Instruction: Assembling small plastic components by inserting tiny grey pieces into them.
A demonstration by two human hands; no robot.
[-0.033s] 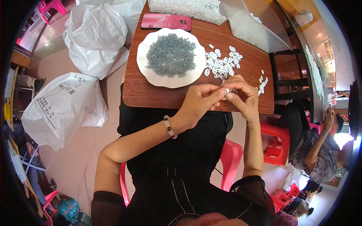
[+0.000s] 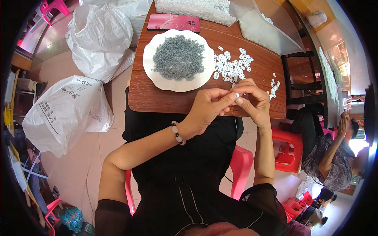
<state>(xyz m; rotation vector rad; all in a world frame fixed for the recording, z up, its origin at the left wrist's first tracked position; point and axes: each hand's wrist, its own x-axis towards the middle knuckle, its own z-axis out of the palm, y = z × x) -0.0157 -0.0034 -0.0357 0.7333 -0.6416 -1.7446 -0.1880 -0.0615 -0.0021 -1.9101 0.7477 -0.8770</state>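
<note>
My left hand [image 2: 208, 108] and my right hand [image 2: 255, 103] meet over the near edge of the table, fingertips pinched together. Between them a small white plastic piece [image 2: 237, 95] shows, mostly covered by the fingers. Just beyond my hands lies a loose pile of small white oval pieces with holes [image 2: 232, 67]. A white scalloped plate [image 2: 149, 74] stands to the left of that pile. It holds a heap of small thin grey pieces [image 2: 179, 57] that look like screws or springs. Whether one of these is in my fingers I cannot tell.
A pink phone [image 2: 173, 23] lies behind the plate on the brown table [image 2: 157, 100]. Clear bags of white pieces [image 2: 195, 10] fill the back. A few more white pieces [image 2: 274, 88] lie at the right edge. White sacks [image 2: 67, 114] stand left; a red stool [image 2: 289, 149] and a person [image 2: 334, 157] are right.
</note>
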